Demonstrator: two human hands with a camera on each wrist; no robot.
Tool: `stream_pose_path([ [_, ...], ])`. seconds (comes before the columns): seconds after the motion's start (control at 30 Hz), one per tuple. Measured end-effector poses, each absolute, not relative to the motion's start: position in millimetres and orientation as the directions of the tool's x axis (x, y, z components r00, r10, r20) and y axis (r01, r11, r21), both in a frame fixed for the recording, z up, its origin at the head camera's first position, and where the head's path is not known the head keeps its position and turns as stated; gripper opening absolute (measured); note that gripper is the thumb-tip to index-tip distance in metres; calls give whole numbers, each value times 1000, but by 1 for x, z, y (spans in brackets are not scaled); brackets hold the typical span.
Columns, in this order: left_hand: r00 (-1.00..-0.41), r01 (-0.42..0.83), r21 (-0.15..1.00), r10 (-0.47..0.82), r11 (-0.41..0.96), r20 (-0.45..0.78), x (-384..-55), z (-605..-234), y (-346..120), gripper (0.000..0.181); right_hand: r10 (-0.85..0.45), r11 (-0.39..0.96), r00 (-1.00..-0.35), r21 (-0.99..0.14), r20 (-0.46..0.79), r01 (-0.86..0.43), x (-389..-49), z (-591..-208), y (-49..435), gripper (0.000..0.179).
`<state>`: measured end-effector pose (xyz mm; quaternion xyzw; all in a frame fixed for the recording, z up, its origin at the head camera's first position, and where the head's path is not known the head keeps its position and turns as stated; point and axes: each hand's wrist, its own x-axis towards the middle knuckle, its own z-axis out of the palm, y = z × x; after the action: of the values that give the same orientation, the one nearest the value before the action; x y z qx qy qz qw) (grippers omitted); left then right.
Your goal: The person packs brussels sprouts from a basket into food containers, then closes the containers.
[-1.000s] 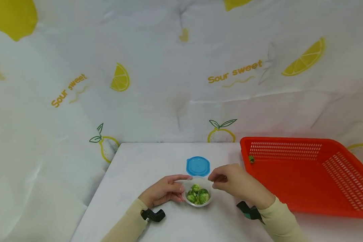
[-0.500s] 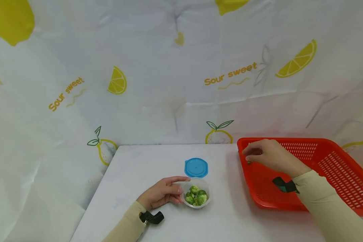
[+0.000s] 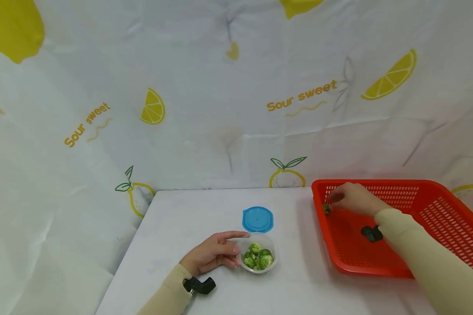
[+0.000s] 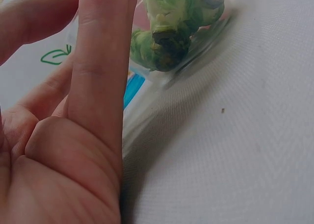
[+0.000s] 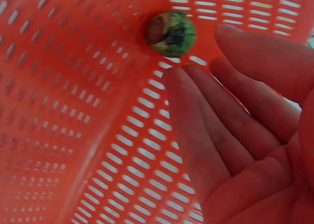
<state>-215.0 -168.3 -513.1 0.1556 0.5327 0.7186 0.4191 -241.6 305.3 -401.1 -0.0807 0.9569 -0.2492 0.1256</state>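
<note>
A small clear plastic bowl [image 3: 256, 271] with several Brussels sprouts [image 3: 259, 257] in it stands on the white table. At its left side my left hand [image 3: 213, 253] holds it, thumb and fingers about the wall; in the left wrist view the fingers hide part of the bowl. Inside the red basket, my right hand [image 3: 348, 199] reaches towards a single Brussels sprout [image 5: 170, 34] in the far left corner. In the right wrist view, its fingers [image 5: 196, 121] are extended and the thumb is apart, with the sprout just beyond the fingertips.
The red basket [image 3: 333, 253], with slotted walls, takes up the right of the table. Behind the bowl lies a blue lid [image 3: 258, 219]. A lemon-printed white sheet [image 3: 205, 148] hangs along the back.
My right hand has gone from beside the bowl to the basket at the right, and near the sprout there. My left hand has stayed at the bowl.
</note>
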Motion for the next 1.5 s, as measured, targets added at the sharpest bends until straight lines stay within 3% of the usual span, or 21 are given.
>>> stream_pose_path([
  [1.07,-591,-441,894,776,-85,-218,-216,-511,-169,61,-136,881,-974,-472,-183,-34,-258,-420,290,18],
  [1.5,-598,-460,881,772,-109,-217,-216,-512,-170,64,-146,878,-969,-477,-197,-35,-245,-404,299,30],
])
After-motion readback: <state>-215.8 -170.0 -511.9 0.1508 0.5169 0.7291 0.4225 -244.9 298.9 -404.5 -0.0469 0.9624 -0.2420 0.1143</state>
